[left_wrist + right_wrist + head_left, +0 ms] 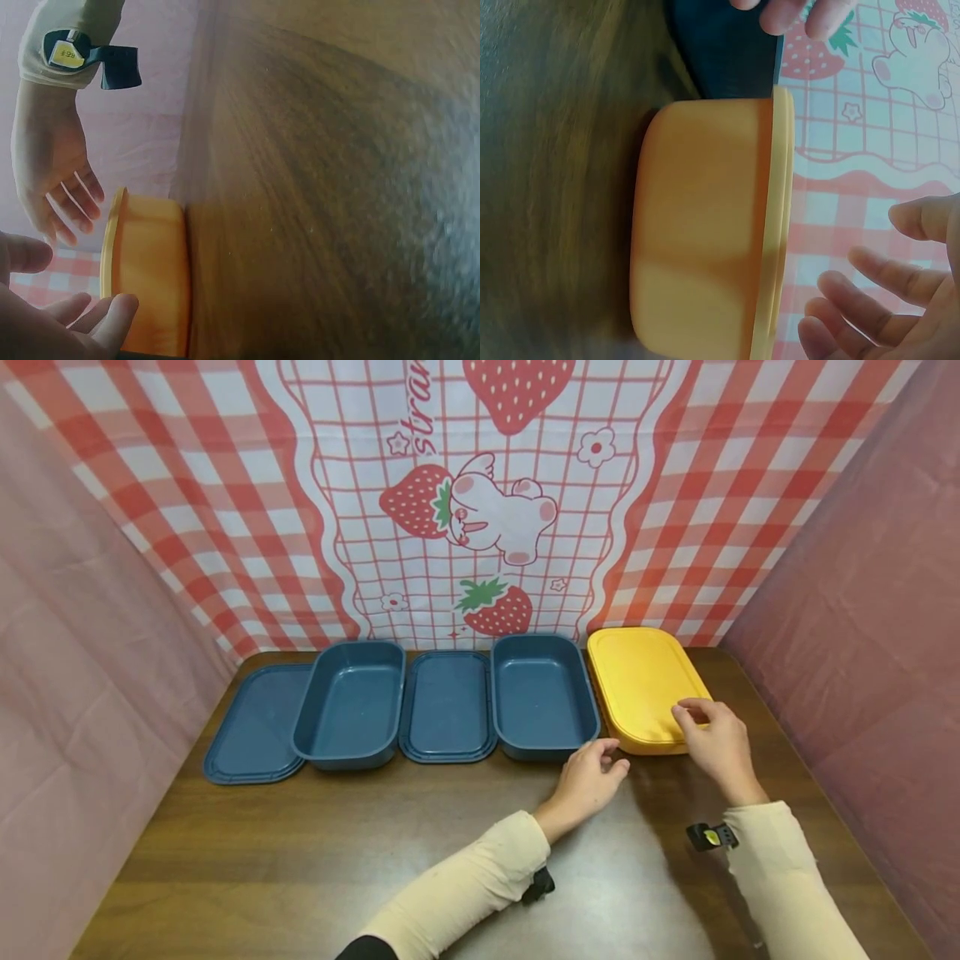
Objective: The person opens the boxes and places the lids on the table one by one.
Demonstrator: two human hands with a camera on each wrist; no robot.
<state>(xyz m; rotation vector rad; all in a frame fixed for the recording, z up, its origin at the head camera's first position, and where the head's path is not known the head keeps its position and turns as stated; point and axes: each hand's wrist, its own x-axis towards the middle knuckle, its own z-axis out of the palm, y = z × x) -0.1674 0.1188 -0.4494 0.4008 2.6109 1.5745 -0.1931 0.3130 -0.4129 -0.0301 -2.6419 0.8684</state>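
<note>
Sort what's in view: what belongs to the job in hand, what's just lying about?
Likely the job (left hand and right hand both near):
yellow box
yellow lid, on the box

Apparently just lying about:
left blue box
right blue box
left blue lid
right blue lid

Strawberry cloth (480,510) behind a table (285,843), seemingly wooden.

Right of centre in the frame, a yellow lidded box (641,672) sits on a brown table (300,843); the right hand (717,743) is over its lower right edge, the left hand (587,781) near its lower left corner. Leftward, two blue tubs (543,693) alternate with two blue lids (450,706); strawberry-print cloth (570,410) fills the upper centre.
</note>
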